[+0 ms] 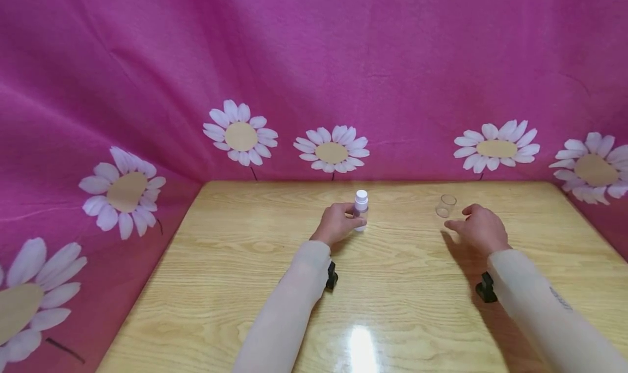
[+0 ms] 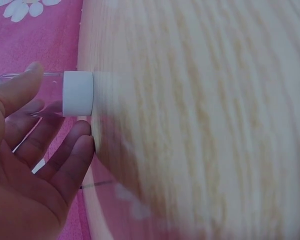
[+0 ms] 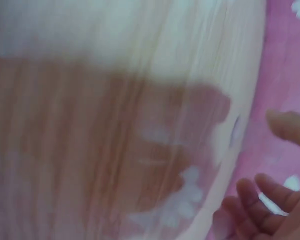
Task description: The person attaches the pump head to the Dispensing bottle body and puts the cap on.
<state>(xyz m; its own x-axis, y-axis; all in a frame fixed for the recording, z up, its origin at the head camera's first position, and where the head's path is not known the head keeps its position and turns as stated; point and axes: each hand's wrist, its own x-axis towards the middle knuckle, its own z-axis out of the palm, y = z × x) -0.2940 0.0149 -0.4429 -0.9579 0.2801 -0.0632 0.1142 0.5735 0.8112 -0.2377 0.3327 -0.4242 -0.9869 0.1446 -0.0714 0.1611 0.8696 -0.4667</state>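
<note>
A small clear bottle with a white top and white base stands upright on the wooden table. My left hand grips its clear middle between thumb and fingers. In the left wrist view the bottle's white base meets the tabletop, and the left hand's lower fingers lie beside it. To the right, a clear, hollow cap sits on the table. My right hand hovers just right of that cap, thumb and fingers spread apart, holding nothing. The right wrist view shows this hand's fingers loosely bent.
The wood-grain table reaches back to a pink cloth printed with large white daisies, which hangs behind and along the sides. A black wrist mount sits on the left forearm, another mount on the right.
</note>
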